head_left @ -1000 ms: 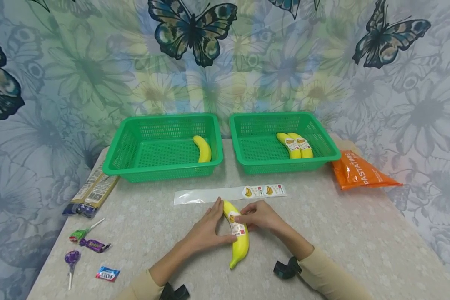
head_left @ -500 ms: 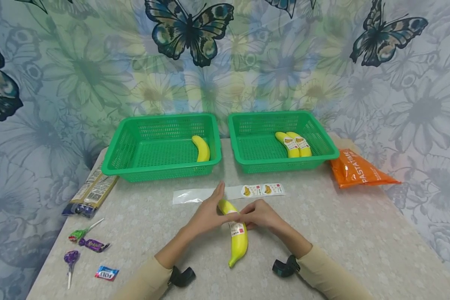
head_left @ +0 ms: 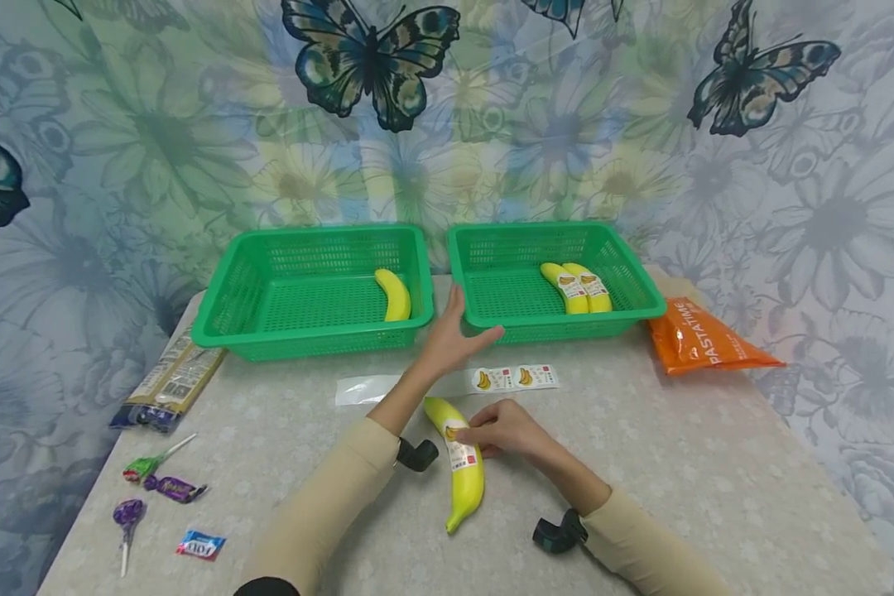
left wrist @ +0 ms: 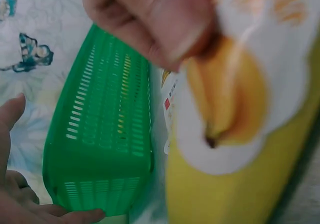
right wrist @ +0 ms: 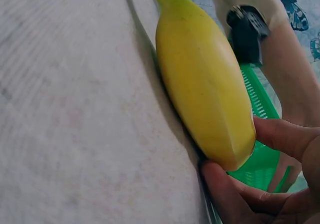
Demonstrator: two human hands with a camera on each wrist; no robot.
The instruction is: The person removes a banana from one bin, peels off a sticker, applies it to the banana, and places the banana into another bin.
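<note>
A yellow banana (head_left: 465, 488) with a white label (head_left: 461, 455) lies on the table in front of the person. The right hand (head_left: 508, 429) holds it from the right side, thumb on the label and fingers down by its edge; in the right wrist view that thumb and the fingers pinch the banana (right wrist: 205, 83). Reaching forward over a backing strip, the left hand (head_left: 447, 341) has thumb and fingers spread, with nothing between them. It is nearest to the gap between the two green baskets. The strip (head_left: 365, 389) carries two banana labels (head_left: 516, 378) at its right end.
The left basket (head_left: 313, 338) holds one plain banana (head_left: 393, 295). Two labelled bananas (head_left: 575, 290) lie in the right basket (head_left: 551, 329). An orange packet (head_left: 704, 339) sits far right; a gold packet (head_left: 175, 381) and several sweets (head_left: 173, 488) lie left.
The left hand was at the banana, its thumb on the label half a second ago; it has let go and moved forward toward the baskets. The right hand stays on the banana.
</note>
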